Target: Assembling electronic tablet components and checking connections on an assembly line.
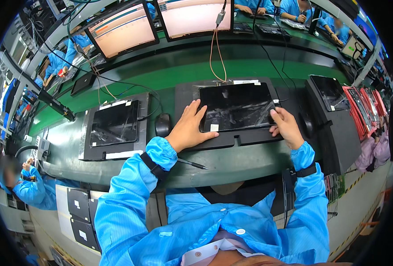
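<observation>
A black tablet [236, 106] lies screen up on a dark foam block [214, 142] in front of me. Clear wrinkled film and small pale stickers are on its glass. My left hand [188, 126] spreads its fingers over the tablet's left edge, thumb along the lower left corner. At the right edge, my right hand [287, 126] has its fingers curled, thumb and forefinger pressed close against the tablet's side. Whatever lies between those fingertips is too small to make out. Both sleeves are blue, with black bands at the wrists.
A second tablet [114, 123] rests on foam at left, a third [329, 92] at right. Two mice [162, 125] flank the middle block; a pen [193, 164] lies near the front edge. Cables [218, 53] hang from above. Red sleeves [358, 111] stand far right. Monitors [123, 31] and co-workers are beyond.
</observation>
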Motion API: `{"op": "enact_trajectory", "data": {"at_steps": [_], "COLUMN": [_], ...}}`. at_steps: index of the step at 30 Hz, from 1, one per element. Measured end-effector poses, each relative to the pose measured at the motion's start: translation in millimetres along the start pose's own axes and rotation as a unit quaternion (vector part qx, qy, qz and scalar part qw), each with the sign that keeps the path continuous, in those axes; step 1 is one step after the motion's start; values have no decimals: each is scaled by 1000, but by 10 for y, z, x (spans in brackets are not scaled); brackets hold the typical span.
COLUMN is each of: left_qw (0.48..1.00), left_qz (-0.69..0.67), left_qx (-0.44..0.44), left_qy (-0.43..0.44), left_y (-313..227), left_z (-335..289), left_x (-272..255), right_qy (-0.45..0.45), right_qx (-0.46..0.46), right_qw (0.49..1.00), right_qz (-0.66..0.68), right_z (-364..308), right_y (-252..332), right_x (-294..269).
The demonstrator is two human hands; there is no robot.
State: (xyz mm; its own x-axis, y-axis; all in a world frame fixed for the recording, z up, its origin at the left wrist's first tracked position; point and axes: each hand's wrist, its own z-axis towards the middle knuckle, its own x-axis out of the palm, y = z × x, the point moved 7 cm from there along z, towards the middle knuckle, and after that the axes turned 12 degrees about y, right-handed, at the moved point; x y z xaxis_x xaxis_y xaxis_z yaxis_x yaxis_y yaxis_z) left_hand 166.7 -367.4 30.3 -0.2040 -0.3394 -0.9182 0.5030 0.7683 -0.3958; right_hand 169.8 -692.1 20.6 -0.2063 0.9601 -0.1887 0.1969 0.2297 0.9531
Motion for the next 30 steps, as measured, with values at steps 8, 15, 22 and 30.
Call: {"op": "enact_trajectory", "data": {"at_steps": [8, 15, 22, 30], "left_qw": [1000, 1000, 1000, 999], "left_qz": [17, -1, -21, -23], "left_qx": [2, 1, 9, 12], "left_qy": [-15, -17, -21, -37], "left_y": [20, 41, 39, 13], "left_z": [-7, 3, -26, 23], "left_x": [34, -4, 34, 70], "right_qy": [16, -12, -35, -96], "right_qx": [-105, -168, -195, -239], "right_qw": [899, 893, 877, 838], "right_qz": [-424, -416, -437, -482], "right_z": [-156, -144, -235, -302], "right_y": [397, 313, 261, 276], "right_x": [46, 23, 90, 147]}}
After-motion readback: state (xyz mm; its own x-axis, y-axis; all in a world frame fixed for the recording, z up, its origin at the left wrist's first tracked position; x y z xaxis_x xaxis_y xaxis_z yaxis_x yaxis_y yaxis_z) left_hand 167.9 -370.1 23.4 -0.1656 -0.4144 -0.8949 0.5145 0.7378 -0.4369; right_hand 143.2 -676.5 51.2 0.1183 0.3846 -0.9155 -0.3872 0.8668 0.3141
